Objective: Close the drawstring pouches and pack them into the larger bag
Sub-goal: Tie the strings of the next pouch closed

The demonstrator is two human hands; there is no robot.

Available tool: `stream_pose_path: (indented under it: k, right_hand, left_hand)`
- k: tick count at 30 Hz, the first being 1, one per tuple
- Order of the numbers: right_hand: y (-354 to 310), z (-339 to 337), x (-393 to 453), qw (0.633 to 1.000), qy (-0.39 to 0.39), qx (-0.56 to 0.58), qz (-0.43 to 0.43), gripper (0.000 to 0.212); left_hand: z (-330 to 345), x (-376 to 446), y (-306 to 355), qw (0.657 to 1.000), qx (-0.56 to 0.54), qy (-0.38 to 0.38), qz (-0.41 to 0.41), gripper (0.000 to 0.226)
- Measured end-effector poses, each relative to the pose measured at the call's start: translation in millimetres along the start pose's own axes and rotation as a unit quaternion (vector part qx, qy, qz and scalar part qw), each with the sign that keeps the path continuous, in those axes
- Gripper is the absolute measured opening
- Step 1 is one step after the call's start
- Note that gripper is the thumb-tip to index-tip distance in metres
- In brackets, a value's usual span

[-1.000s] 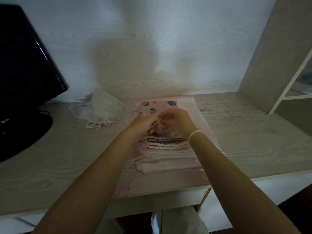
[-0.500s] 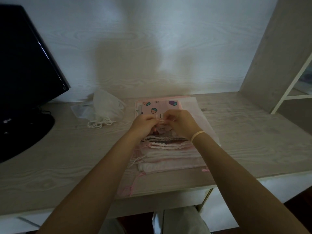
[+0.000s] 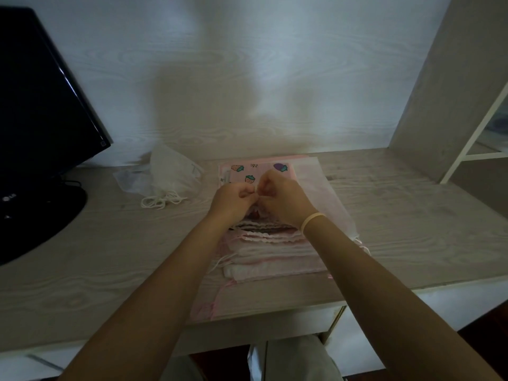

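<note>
The desk is pale grey-beige with a wood-grain pattern, and the wall panel behind it is whiter with the same grain. On the desk, the pouch is pink, printed with red strawberries with green leaves and a purple fruit. The stacked pouches nearer the desk's front edge are pale pink and white. Left on the desk, the monitor is glossy black, the crumpled bag and cord white. The wristband is cream

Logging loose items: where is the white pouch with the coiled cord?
In the head view the white pouch lies on the desk left of the pink stack, near the monitor.
</note>
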State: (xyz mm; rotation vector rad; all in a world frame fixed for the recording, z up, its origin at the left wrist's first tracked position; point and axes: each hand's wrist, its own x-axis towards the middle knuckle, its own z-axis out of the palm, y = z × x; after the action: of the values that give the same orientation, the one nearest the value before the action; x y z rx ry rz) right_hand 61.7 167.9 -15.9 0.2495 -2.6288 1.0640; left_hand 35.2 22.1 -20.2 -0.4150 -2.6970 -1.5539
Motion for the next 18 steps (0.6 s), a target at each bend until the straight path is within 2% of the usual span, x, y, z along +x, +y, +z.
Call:
stream_pose_path:
  k: [5, 11, 14, 18]
  right_hand:
    - [0.1, 5.1, -0.4, 1.000, 0.020, 0.004, 0.018, 0.020]
    - [1.2, 9.5, 0.9, 0.999, 0.033, -0.008, 0.027, 0.019]
    - [1.3, 9.4, 0.1, 1.000, 0.015, -0.019, 0.004, 0.014]
    - [1.4, 11.4, 0.8, 0.999, 0.027, -0.026, -0.011, 0.013]
  left_hand:
    - [-2.5, -1.8, -2.6, 0.999, -0.034, -0.002, -0.018, 0.013]
    - [-5.1, 3.4, -5.9, 0.997, -0.049, 0.036, -0.055, 0.019]
    - [-4.8, 3.5, -6.1, 0.994, -0.079, 0.037, -0.068, 0.013]
    - [-4.2, 3.5, -9.1, 0.990, -0.113, 0.023, -0.087, 0.008]
